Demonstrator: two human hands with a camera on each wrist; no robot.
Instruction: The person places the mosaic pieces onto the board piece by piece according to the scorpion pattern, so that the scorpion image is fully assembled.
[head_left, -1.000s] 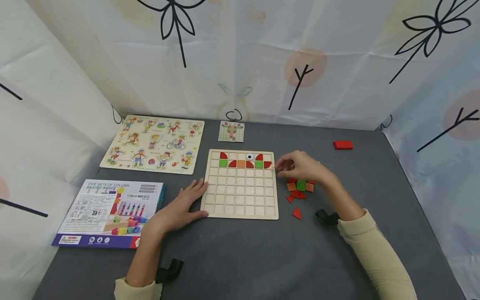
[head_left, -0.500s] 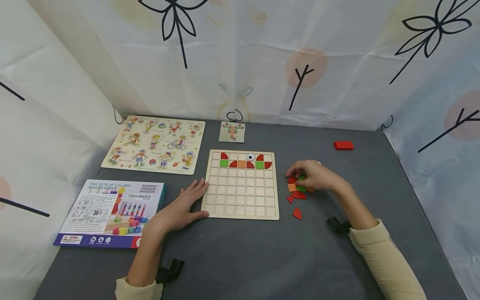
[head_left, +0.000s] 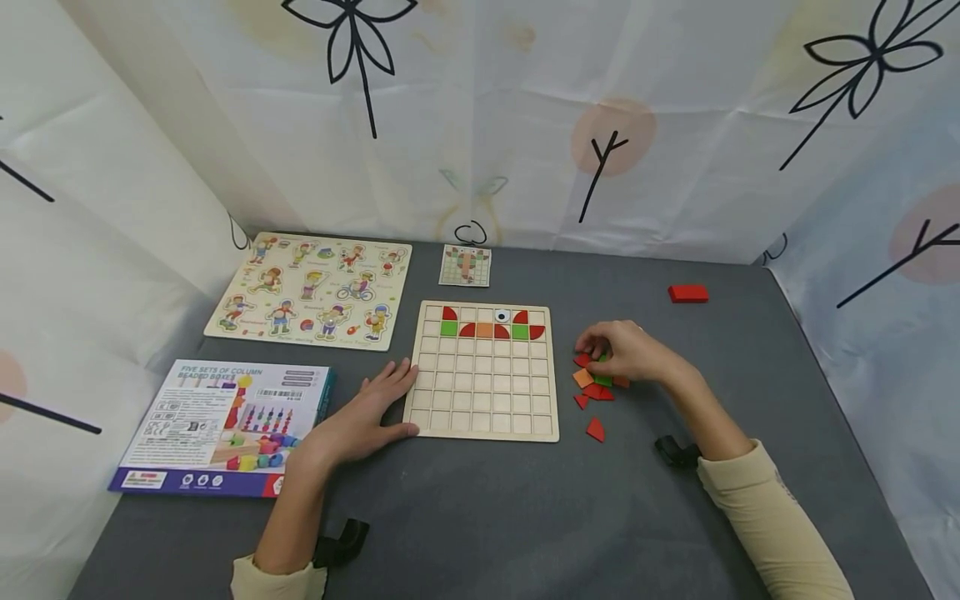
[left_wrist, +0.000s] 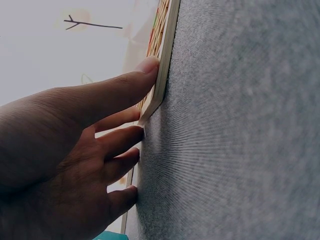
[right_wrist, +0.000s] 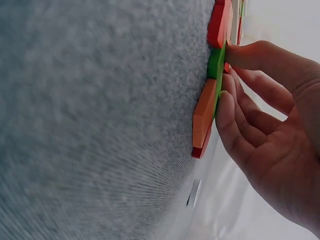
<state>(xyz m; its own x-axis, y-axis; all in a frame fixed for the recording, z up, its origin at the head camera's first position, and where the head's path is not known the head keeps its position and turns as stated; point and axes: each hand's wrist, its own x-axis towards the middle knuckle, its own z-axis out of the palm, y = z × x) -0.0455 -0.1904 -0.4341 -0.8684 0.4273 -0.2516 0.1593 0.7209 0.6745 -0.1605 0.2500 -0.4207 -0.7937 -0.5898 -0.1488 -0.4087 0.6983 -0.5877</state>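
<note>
A wooden grid board lies mid-table. Its two far rows hold red quarter-circle tiles, green squares, an orange square and a white tile with a black dot. My left hand rests at its left edge, fingers spread, thumb against the near corner. My right hand is over the tile pile right of the board, fingers bent downward. There its thumb and fingertips touch a green tile beside an orange tile. Whether it pinches one is unclear; the hand hides part of the pile.
Behind the board stands a small pattern card. At left lie a picture puzzle board and a boxed toy set. Red triangular tiles lie loose near the pile. A red block sits far right.
My right hand has moved from the board's right edge back toward me onto the tile pile. An orange tile there has turned slightly. The left hand stays at the board's edge.
</note>
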